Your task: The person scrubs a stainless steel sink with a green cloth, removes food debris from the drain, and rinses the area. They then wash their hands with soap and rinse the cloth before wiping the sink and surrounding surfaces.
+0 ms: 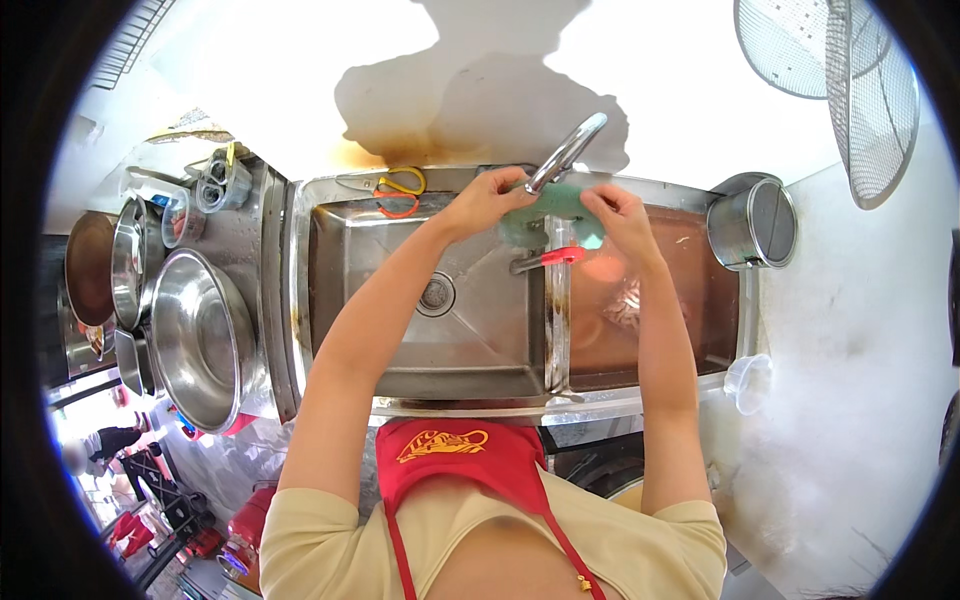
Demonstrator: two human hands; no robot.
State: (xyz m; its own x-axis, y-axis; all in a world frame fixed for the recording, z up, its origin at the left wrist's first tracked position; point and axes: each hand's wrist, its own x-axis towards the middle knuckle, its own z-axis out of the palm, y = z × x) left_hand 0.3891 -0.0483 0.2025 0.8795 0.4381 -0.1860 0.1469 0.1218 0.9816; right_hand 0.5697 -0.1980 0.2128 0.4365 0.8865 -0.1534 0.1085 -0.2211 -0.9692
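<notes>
My left hand [489, 204] pinches the left edge of a thin, translucent green piece [553, 206], apparently plastic. The fingers of my right hand [621, 219] grip its right side. Stretched between both hands, it hangs over the divider [557, 322] of a two-basin steel sink. A chrome faucet [566, 154] rises right beside my left fingers and partly covers the green piece. Just below it, a red-handled utensil [562, 256] lies across the divider. The left basin [450, 345] shows its bare bottom and drain. Reddish-brown liquid fills the right basin [600, 352], with pale, blurred items in it.
Scissors [401, 193] with yellow and orange handles rest at the sink's back left. Left of the sink stand a large steel bowl [201, 341] and plastic tubs [223, 187]. A metal pot [752, 223] and a clear plastic container [748, 384] sit at right. Mesh strainers [870, 105] hang above.
</notes>
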